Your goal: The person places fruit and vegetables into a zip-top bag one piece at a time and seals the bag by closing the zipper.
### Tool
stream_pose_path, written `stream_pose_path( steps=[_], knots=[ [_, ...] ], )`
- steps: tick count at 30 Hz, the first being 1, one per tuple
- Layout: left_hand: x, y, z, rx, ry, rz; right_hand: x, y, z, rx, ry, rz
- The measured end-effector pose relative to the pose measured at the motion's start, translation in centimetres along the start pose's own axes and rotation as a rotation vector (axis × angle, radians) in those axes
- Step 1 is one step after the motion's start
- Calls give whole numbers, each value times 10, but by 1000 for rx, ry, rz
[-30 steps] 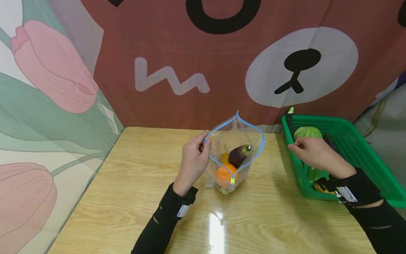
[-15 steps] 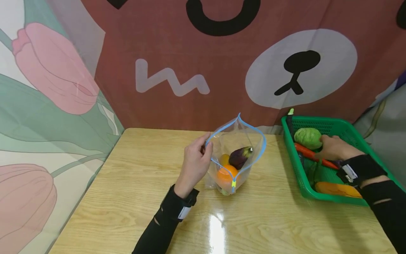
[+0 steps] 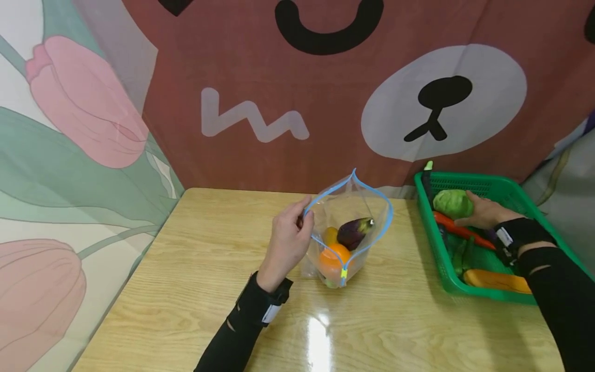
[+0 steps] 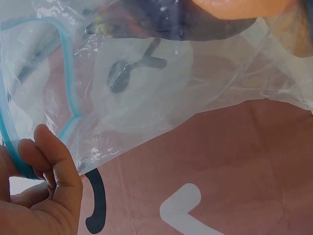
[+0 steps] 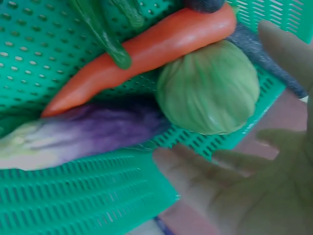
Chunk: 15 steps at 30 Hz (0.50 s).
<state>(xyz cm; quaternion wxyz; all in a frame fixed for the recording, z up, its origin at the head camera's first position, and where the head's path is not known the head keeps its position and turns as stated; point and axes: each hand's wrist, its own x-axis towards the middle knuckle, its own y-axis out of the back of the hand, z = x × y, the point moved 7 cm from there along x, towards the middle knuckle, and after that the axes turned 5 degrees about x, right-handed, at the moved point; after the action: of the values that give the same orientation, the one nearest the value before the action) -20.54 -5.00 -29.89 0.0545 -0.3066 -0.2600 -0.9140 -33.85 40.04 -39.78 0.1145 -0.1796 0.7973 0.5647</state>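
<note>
My left hand (image 3: 288, 240) pinches the blue-edged rim of a clear zip bag (image 3: 389, 212), which stands on the table with its mouth wide. Inside the bag are an orange (image 3: 334, 257), a dark purple eggplant (image 3: 355, 232) and a yellowish round piece partly hidden behind them. At the right, my right hand (image 3: 490, 213) reaches over the green basket beside a cabbage (image 3: 452, 203). In the right wrist view its fingers (image 5: 190, 171) are spread around the near side of the cabbage, with a gap visible.
The green basket (image 3: 492, 179) also holds a long orange-red carrot (image 5: 146, 51), a purple vegetable with a pale end (image 5: 98, 129), green peppers (image 5: 100, 34) and a long yellow vegetable (image 3: 497, 280). A dark, long vegetable (image 3: 426, 181) leans over its left rim. A printed cloth (image 3: 251, 155) hangs behind the table.
My right hand has moved from above the basket's left rim, rightward and down to the right side of the cabbage, its fingers spreading. The left hand still holds the bag, with little movement.
</note>
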Motion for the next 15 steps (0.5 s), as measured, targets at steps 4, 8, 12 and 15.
stream_pose_path(
  steps=[4,8,12,15],
  knots=[
    [0,0,0,1,13,-13,6,-3,4,-20,-3,-9],
    [0,1,0,9,12,-10,10,-4,6,-10,-3,12],
    [0,0,-1,11,2,-7,14,-1,4,18,5,91],
    [0,0,-1,11,-2,-6,17,2,1,41,18,148]
  ],
)
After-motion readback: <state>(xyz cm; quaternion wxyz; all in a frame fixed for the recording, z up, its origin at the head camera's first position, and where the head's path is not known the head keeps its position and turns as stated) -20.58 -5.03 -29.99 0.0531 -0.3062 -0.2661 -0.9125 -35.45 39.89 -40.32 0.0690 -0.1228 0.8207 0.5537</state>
